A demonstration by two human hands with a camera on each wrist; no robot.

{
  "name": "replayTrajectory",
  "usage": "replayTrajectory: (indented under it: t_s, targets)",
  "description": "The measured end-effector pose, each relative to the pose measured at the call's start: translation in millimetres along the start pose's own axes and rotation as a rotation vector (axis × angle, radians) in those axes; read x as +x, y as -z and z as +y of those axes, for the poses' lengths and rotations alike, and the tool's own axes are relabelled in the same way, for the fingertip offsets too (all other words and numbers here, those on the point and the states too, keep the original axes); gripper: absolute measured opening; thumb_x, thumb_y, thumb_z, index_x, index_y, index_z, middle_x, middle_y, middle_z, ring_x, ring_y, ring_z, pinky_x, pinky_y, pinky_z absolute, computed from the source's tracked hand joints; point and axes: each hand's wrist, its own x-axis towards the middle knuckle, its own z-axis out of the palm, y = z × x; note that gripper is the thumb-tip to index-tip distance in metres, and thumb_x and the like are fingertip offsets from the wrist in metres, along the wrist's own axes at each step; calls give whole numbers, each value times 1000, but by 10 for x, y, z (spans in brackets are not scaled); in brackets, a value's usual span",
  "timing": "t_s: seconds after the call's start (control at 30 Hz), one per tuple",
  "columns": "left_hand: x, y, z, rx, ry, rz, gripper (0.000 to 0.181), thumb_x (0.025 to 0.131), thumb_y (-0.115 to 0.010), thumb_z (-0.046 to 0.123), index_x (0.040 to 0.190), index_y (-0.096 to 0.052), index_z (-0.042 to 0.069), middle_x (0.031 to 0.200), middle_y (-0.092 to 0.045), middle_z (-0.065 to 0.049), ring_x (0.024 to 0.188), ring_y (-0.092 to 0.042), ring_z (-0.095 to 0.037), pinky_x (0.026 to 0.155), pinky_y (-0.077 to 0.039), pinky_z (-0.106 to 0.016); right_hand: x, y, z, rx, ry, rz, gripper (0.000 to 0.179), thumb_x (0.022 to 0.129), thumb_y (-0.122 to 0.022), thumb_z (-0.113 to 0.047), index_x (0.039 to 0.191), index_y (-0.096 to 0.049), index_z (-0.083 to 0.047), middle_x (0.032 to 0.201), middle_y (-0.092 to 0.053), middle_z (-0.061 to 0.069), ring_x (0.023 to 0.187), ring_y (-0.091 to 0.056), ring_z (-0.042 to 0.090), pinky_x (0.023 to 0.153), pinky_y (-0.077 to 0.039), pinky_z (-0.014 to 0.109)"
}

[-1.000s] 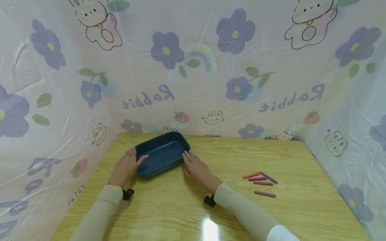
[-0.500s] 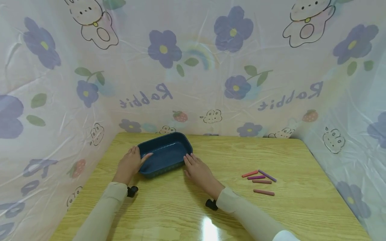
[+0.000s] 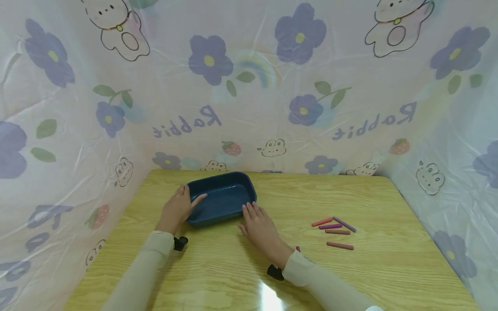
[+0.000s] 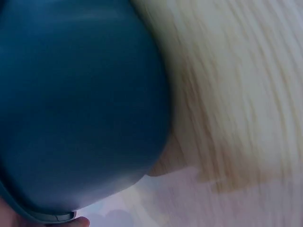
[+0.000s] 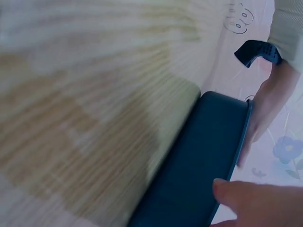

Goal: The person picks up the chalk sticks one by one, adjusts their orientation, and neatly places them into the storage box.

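A deep, dark blue rectangular tray [image 3: 223, 201] rests on the wood-grain table, toward the back left. My left hand [image 3: 177, 210] grips its left end, thumb over the rim inside and fingers along the outer side. At the near right corner, my right hand [image 3: 261, 225] touches the tray with fairly straight fingers, its thumb lower and outside the wall. In the left wrist view the tray's wall [image 4: 85, 94] fills the left side, with fingertips [image 4: 81, 222] at its rim. The right wrist view shows the right thumb [image 5: 228, 193] in front of the outer wall [image 5: 201, 156].
Several crayon-like sticks lie on the right of the table [image 3: 381, 268], among them a purple one [image 3: 344, 224] and a brown one [image 3: 340, 245]. A purple tip [image 3: 298, 249] peeks out beside the right sleeve [image 3: 323, 276]. A patterned curtain [image 3: 253, 95] surrounds the back and sides.
The tray has slid to the right and turned slightly, with both hands staying on it. The purple tip by the right sleeve has come into view. The sticks have not visibly moved.
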Motion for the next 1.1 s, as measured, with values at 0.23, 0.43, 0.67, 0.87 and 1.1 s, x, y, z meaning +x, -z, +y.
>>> replayTrajectory:
  t_s: [0.23,0.43,0.67,0.87,1.1]
  targets:
    - [73,-78,144,32,-32,35,93,91,-37,63,141,-23,-14,143,-23,-33,130,-27,-44,102,-30,-54,-129,52,-2,-32,-42,14,57,92,-54,-42,131,-53,-1,130,-53,14,122,-47,29,100,-39,37]
    - [123,-148,224,74,-80,79,89,92,-38,60,139,-28,-14,141,-29,-33,129,-30,-43,100,-33,-52,-236,40,7,-68,-45,43,57,90,-57,-41,130,-53,0,129,-54,15,120,-50,29,98,-42,37]
    - [132,-193,335,63,-89,62,88,93,-35,61,140,-27,-13,143,-27,-32,131,-28,-42,103,-31,-51,-361,45,23,-58,-61,69,57,87,-63,-39,127,-56,1,126,-56,16,118,-51,29,96,-43,37]
    - [107,-221,422,92,-111,108,86,93,-36,59,138,-31,-13,140,-32,-32,129,-33,-42,101,-34,-50,-449,82,22,-43,-79,81,56,86,-64,-38,126,-57,0,124,-58,14,117,-53,28,95,-43,37]
    - [128,-226,524,87,-136,132,84,92,-39,59,138,-35,-11,140,-33,-30,129,-33,-40,101,-35,-49,-531,147,11,-20,-111,113,53,86,-64,-39,121,-61,0,118,-62,12,110,-58,27,92,-46,36]
